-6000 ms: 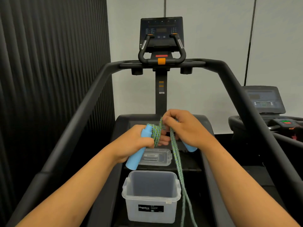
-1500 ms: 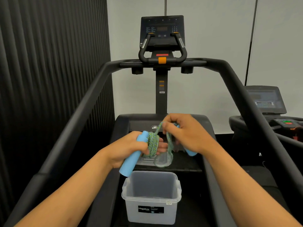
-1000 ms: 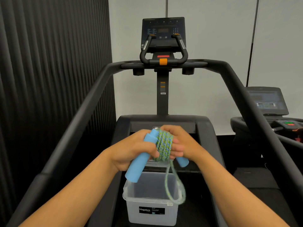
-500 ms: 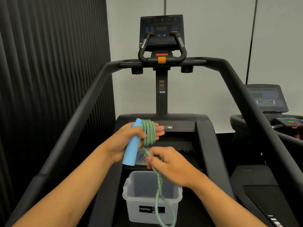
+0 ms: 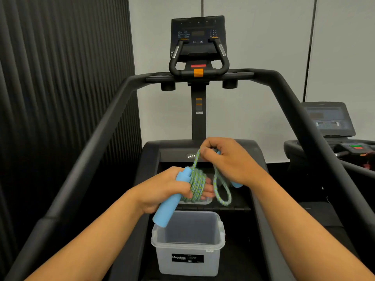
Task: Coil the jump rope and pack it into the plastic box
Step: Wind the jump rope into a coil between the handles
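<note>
My left hand [image 5: 162,189] grips a blue foam handle [image 5: 165,211] of the jump rope, and the green-blue rope [image 5: 195,184] is wound in several turns around its fingers. Up and to the right, my right hand [image 5: 225,161] pinches the free end of the rope. A short loop [image 5: 222,191] hangs from it, and the tip of the second blue handle [image 5: 236,184] sticks out under the palm. The clear plastic box [image 5: 188,243] stands open below both hands on the treadmill belt, with nothing visible inside it.
The box's clear lid [image 5: 203,200] lies on the belt just beyond it, mostly behind the rope. Black treadmill side rails [image 5: 95,145] run on both sides, and the console [image 5: 197,37] rises ahead. A second treadmill [image 5: 332,126] stands to the right.
My right hand has risen from just above the box to above and right of my left hand, lifting the rope's free end. The hanging tail has shrunk to a short loop.
</note>
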Action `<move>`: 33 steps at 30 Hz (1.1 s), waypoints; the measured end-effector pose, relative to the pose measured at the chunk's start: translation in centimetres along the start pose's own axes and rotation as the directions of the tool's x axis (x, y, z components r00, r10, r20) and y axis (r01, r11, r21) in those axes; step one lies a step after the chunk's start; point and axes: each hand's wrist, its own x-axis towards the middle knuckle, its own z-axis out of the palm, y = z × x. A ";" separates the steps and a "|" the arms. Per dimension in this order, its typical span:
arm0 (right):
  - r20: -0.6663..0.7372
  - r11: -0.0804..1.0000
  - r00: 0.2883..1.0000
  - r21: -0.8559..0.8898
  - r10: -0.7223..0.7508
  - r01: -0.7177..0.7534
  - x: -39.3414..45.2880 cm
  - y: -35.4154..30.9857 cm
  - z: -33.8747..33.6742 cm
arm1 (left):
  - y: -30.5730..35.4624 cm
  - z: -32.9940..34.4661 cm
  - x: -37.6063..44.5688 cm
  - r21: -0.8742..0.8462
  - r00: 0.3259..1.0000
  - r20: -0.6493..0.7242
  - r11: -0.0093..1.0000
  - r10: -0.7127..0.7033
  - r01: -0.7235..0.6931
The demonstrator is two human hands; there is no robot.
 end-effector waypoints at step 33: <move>0.219 0.988 0.974 0.126 0.055 -0.084 -3.4 -0.7 4.9 | 0.8 -3.4 1.2 -0.191 0.965 -0.231 0.966 0.125 -0.171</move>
